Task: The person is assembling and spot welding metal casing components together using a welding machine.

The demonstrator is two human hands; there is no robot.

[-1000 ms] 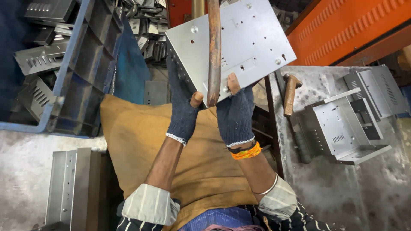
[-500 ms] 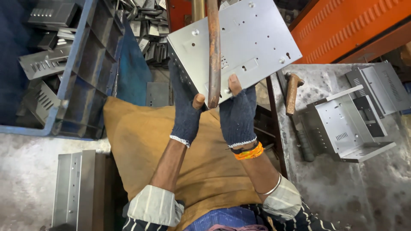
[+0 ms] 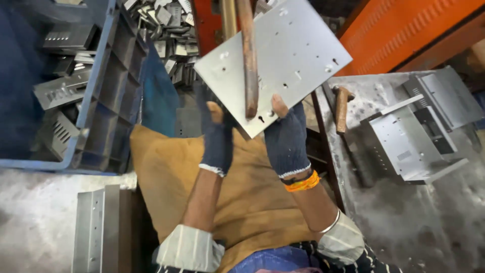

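A flat grey metal plate (image 3: 288, 55) with several small punched holes is held up in front of me, tilted. My left hand (image 3: 217, 136), in a dark blue fingerless glove, grips its lower left edge. My right hand (image 3: 285, 136), gloved the same way with an orange band at the wrist, grips the lower edge beside it. A rusty vertical bar (image 3: 247, 55) stands in front of the plate between my hands. A tan apron (image 3: 227, 202) covers my lap below.
A blue crate (image 3: 108, 96) of bent metal parts stands at the left. Loose small metal pieces (image 3: 172, 40) lie behind it. A hammer (image 3: 342, 106) and folded metal housings (image 3: 404, 146) rest on the grey bench at the right. An orange machine frame (image 3: 404, 30) rises behind. Metal brackets (image 3: 96, 227) stand at the lower left.
The plate and both hands have shifted slightly up and to the right in view; the grip on the plate is unchanged.
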